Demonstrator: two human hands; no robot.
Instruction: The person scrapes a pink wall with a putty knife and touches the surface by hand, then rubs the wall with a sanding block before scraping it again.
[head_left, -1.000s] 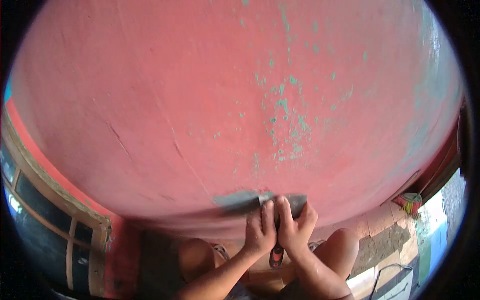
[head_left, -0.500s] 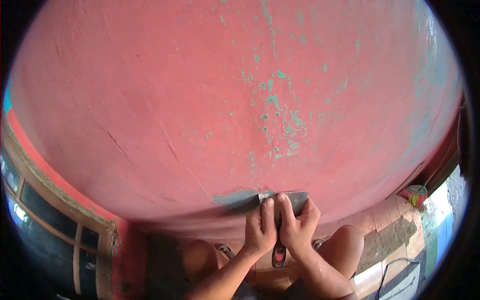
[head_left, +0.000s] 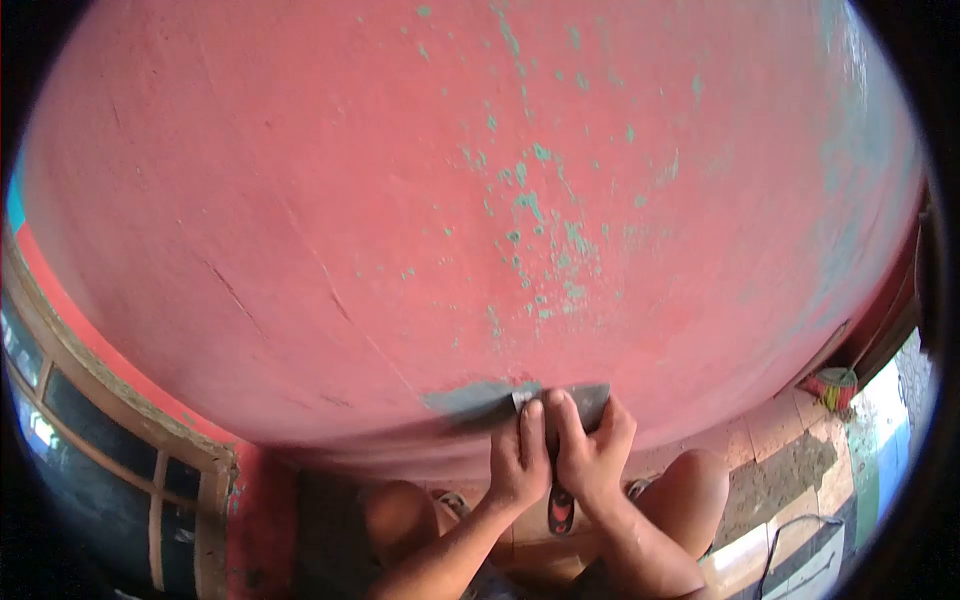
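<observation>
A wide-bladed scraper with a black and red handle is pressed near the foot of a pink painted wall. My left hand is closed around its left side, the thumb lying along the blade. From the right, my right hand grips it too, with its thumb beside the other one. The handle's end sticks out below between my wrists. Just left of the blade's edge is a grey patch where the pink paint is gone. Green flecks show through the paint higher up.
My bent knees flank my forearms. A wood-framed window stands at the left. On the right, a broom leans by the wall's end, near floor tiles with a rough, broken patch and a dark cable.
The scraper and both hands have shifted very slightly left in view. The wall's marks also slid a little left as my head moved. My grip is the same.
</observation>
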